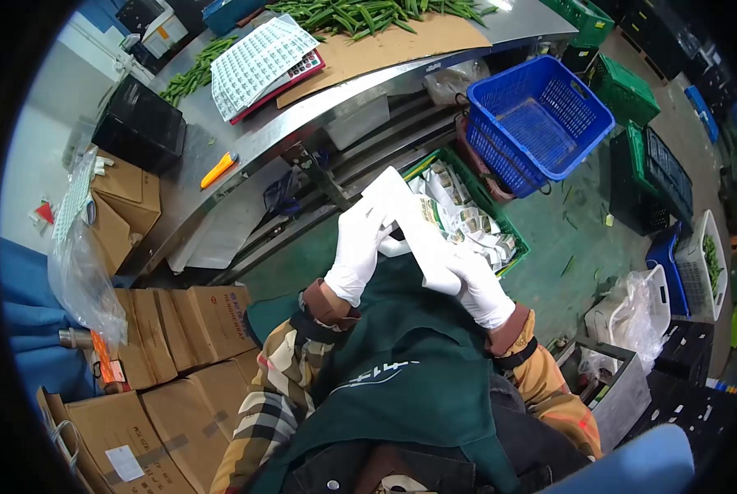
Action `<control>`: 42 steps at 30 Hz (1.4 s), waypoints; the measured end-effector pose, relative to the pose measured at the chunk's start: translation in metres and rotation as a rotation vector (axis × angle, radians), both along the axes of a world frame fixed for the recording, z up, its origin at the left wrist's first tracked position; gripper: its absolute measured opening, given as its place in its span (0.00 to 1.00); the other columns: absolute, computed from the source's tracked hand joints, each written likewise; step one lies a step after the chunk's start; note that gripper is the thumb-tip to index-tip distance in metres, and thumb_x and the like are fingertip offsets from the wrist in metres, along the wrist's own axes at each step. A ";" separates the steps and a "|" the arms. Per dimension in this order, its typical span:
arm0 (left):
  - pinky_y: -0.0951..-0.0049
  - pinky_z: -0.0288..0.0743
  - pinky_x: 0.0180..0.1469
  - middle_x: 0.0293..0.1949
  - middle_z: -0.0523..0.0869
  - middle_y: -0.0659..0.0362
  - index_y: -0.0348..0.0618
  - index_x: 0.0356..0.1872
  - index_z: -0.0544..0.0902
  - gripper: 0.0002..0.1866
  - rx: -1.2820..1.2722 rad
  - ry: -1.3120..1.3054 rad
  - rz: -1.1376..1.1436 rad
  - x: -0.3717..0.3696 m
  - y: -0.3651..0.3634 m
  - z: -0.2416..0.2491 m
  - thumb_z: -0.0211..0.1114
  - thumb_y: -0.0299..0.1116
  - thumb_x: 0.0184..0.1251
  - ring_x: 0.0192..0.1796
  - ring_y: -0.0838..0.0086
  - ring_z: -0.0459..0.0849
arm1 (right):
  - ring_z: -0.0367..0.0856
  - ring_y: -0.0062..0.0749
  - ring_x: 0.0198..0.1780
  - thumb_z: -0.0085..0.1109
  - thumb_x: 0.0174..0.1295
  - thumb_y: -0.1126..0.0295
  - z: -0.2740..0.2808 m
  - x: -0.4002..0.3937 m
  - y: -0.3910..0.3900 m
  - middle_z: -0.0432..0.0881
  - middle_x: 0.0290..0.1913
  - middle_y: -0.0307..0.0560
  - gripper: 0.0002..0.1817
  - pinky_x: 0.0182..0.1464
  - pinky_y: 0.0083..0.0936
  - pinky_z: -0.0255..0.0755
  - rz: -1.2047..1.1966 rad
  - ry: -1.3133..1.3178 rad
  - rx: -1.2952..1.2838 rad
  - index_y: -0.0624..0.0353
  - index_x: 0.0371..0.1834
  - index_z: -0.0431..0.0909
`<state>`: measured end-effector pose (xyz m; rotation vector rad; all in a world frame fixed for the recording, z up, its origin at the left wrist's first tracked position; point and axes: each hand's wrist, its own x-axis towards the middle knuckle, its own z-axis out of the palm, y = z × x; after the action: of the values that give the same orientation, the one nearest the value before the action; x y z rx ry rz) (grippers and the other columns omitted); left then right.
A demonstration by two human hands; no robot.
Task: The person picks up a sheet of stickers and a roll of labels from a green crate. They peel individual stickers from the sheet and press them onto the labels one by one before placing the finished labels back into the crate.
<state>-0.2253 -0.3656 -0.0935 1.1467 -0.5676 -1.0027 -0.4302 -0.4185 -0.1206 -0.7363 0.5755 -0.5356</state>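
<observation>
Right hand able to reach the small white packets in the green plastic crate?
Probably yes: the crate lies open beyond, packets showing, but the right hand holds a long white strip.

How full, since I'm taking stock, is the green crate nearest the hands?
Loaded: white packets lie inside the green crate; how deep, cannot tell.
</observation>
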 end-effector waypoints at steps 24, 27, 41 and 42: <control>0.76 0.78 0.47 0.45 0.86 0.56 0.30 0.57 0.79 0.18 0.004 -0.568 0.060 -0.003 -0.005 0.015 0.51 0.31 0.75 0.47 0.75 0.84 | 0.80 0.19 0.42 0.55 0.67 0.69 0.019 0.005 -0.003 0.85 0.45 0.42 0.17 0.43 0.18 0.76 0.039 0.117 -0.226 0.69 0.53 0.80; 0.63 0.87 0.45 0.54 0.81 0.51 0.32 0.64 0.71 0.21 -0.108 -0.119 0.084 0.007 -0.010 0.013 0.47 0.32 0.77 0.50 0.64 0.86 | 0.80 0.19 0.40 0.55 0.66 0.69 0.014 0.000 -0.002 0.85 0.43 0.41 0.17 0.42 0.19 0.76 0.014 0.172 -0.253 0.69 0.52 0.81; 0.69 0.80 0.48 0.52 0.81 0.53 0.33 0.59 0.76 0.18 -0.062 -0.476 0.256 0.159 0.011 0.096 0.50 0.33 0.77 0.50 0.71 0.83 | 0.79 0.26 0.55 0.49 0.72 0.65 0.126 -0.088 -0.127 0.80 0.59 0.45 0.22 0.57 0.22 0.72 -0.411 0.368 -0.747 0.69 0.62 0.75; 0.69 0.79 0.51 0.53 0.81 0.55 0.34 0.58 0.77 0.18 -0.046 -0.515 0.301 0.191 0.016 0.104 0.49 0.35 0.79 0.51 0.69 0.82 | 0.80 0.25 0.54 0.50 0.72 0.66 0.135 -0.100 -0.137 0.80 0.58 0.46 0.21 0.56 0.21 0.73 -0.437 0.339 -0.669 0.69 0.62 0.75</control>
<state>-0.0346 -0.3495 0.0109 1.4086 -0.7906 -0.4288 -0.5299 -0.5558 0.0148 -1.3642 0.8962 -1.0441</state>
